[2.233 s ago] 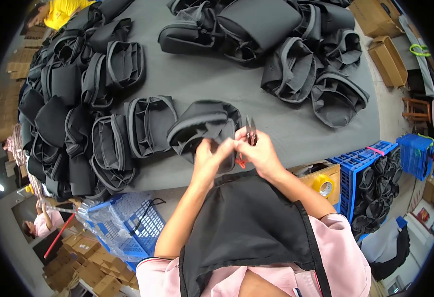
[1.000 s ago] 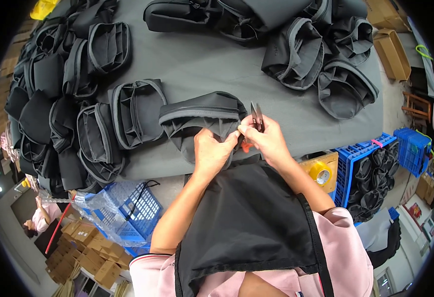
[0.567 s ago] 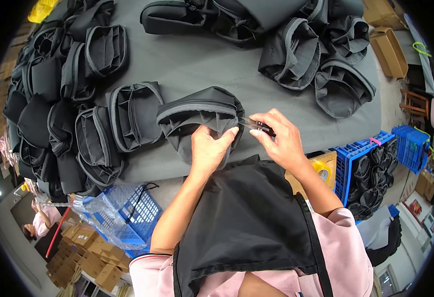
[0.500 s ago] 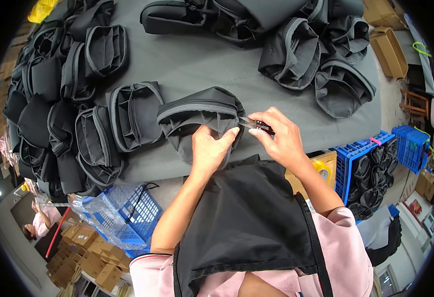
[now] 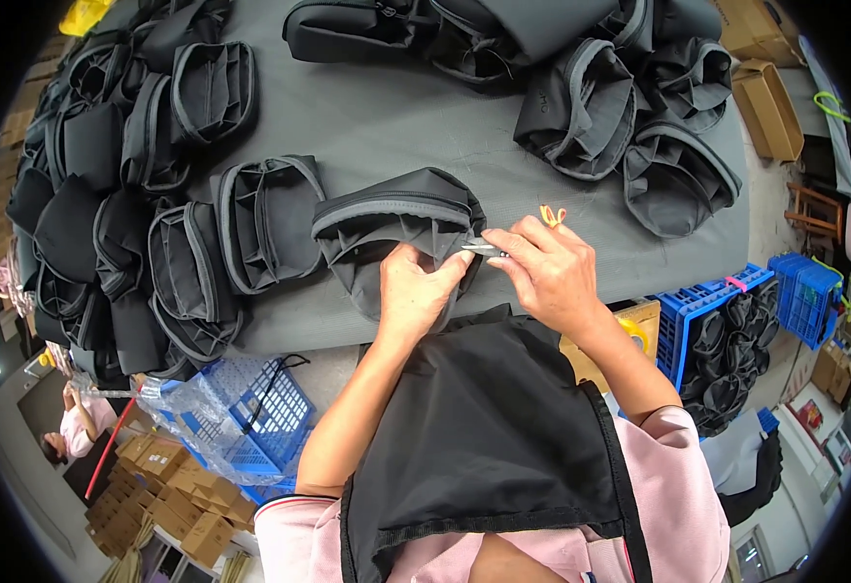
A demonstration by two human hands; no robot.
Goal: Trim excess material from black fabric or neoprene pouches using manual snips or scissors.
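Observation:
A black zippered pouch (image 5: pixel 408 189) lies open before me near the table's front edge, its grey-edged rim and inner pockets showing. My left hand (image 5: pixel 414 291) reaches over its front side, thumb and fingers closed on the fabric by the right end of the zipper. In my right hand (image 5: pixel 554 270) are thread snips (image 5: pixel 484 250), mostly hidden by the fingers. Their metal blades point left and meet the pouch's right corner, close to my left thumb tip. An orange-yellow loop (image 5: pixel 553 216) sticks up behind the right hand.
Many similar black pouches (image 5: pixel 214 92) crowd the grey table's (image 5: pixel 387 117) left side, with more (image 5: pixel 581 107) at the far right. Blue crates stand below the table at left (image 5: pixel 265 413) and right (image 5: pixel 673 325). Cardboard boxes (image 5: pixel 178 510) and another person (image 5: pixel 81 428) are at lower left.
My right hand has turned, so the snips' handles are now covered by its fingers and the orange-yellow loop shows. The left hand keeps its grip on the pouch.

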